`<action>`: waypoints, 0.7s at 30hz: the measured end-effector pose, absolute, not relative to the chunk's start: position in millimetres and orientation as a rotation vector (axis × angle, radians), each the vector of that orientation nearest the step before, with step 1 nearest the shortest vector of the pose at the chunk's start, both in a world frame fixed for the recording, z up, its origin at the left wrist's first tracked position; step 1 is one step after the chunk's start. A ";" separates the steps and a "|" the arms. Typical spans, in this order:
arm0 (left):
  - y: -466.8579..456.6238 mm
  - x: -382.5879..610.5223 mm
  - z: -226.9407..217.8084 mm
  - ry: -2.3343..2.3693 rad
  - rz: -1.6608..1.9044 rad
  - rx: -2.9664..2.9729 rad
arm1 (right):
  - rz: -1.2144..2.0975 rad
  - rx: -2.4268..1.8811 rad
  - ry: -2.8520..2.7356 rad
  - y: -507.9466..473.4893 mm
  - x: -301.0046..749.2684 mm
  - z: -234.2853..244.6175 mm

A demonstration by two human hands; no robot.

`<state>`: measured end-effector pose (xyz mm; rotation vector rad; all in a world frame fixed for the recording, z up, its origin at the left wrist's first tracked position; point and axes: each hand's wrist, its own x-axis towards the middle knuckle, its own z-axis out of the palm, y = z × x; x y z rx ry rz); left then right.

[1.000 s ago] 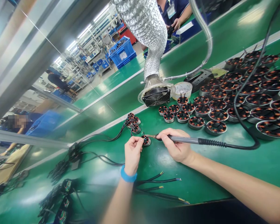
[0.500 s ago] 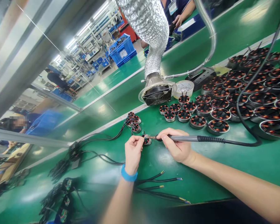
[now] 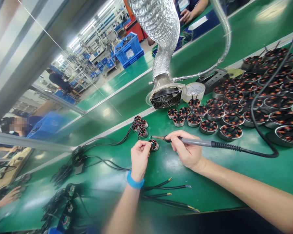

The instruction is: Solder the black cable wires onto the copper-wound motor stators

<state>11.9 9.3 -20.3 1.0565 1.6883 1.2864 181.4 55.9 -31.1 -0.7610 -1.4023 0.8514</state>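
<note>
My right hand [image 3: 187, 149] grips a grey soldering iron [image 3: 196, 142] like a pen. The iron's tip points left, slightly above a small copper-wound motor stator [image 3: 154, 145] and apart from it. Pinched at the stator's left edge, my left hand [image 3: 139, 159], with a blue wristband, holds a thin wire whose end is mostly hidden by the fingers. Black cables [image 3: 112, 165] run from the left to behind this hand. Just beyond stand several stators [image 3: 143, 132] with black cables attached.
Many ring-shaped stators [image 3: 230, 131] fill the right side. An extractor fan [image 3: 166, 99] hangs from a foil duct, beside a round tub [image 3: 194, 91]. Stripped cables [image 3: 171, 187] lie in front; cable bundles [image 3: 63, 175] lie left. The iron's cord [image 3: 258, 152] loops right. A co-worker's hand [image 3: 11, 196] is at far left.
The soldering iron's tip has lifted up and away from the stator, with my right hand shifting slightly right. My left hand stays in place. At far left, a co-worker's hand has moved over the bench.
</note>
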 end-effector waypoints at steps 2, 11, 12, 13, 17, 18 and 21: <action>9.5 12.0 -20.1 1.686 1.292 1.051 | 0.856 -0.792 -1.429 56.0 181.0 -31.3; 10.6 11.1 -24.6 1.686 1.311 1.064 | 0.746 -0.715 -1.573 61.4 171.6 -30.5; 10.7 11.1 -25.0 1.686 1.319 1.069 | 0.726 -0.687 -1.600 62.1 170.5 -31.3; 10.6 11.0 -25.3 1.686 1.327 1.072 | 0.714 -0.659 -1.626 62.7 169.4 -32.5; 10.0 11.1 -25.8 1.685 1.347 1.076 | 0.708 -0.599 -1.687 65.8 165.7 -39.1; 9.7 11.4 -25.8 1.690 1.350 1.087 | 0.712 -0.596 -1.695 66.8 164.8 -40.9; 8.3 13.7 -25.2 1.733 1.368 1.175 | 0.736 -0.578 -1.720 69.7 162.2 -45.3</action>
